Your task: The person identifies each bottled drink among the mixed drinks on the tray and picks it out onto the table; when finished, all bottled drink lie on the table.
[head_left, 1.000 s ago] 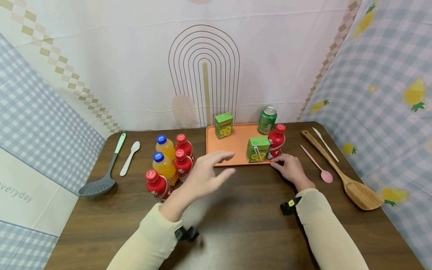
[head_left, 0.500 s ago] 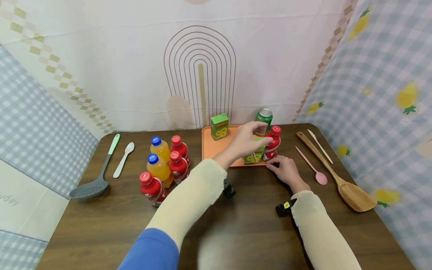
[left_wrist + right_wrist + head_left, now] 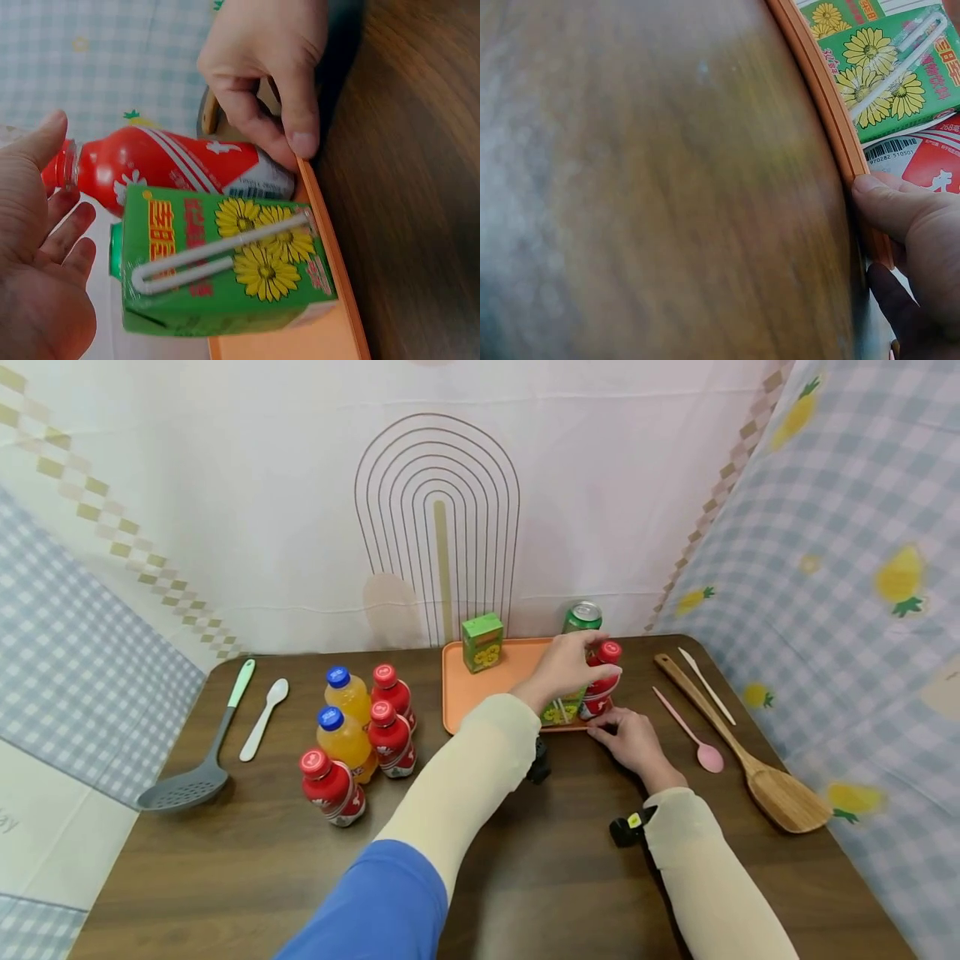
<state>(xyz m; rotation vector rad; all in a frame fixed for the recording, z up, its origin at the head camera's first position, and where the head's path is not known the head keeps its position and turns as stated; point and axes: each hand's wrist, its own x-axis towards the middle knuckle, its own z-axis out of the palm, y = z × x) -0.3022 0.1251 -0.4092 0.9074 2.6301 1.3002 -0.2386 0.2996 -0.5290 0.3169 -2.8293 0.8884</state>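
My left hand (image 3: 564, 670) hovers over the right part of the orange tray (image 3: 467, 697), thumb and fingers spread about the red-capped neck of a red bottle (image 3: 598, 696). In the left wrist view, that bottle stands beside a green drink carton (image 3: 225, 262) with a white straw on its face. The hand partly covers this carton in the head view. My right hand (image 3: 633, 745) pinches the tray's front rim near its right corner, thumb on the outer side, as the right wrist view shows. A second green carton (image 3: 482, 643) and a green can (image 3: 583, 617) stand toward the back.
Left of the tray stand orange drink bottles (image 3: 347, 743) with blue caps and several red bottles (image 3: 333, 789). A slotted turner (image 3: 187, 785) and white spoon (image 3: 264, 720) lie farther left. On the right lie a pink spoon (image 3: 707, 755), wooden spatula (image 3: 783, 789) and white knife (image 3: 707, 683).
My left hand has moved right from in front of the tray to the red bottle's neck. The right hand keeps its pinch on the tray rim. The head view has shifted slightly.
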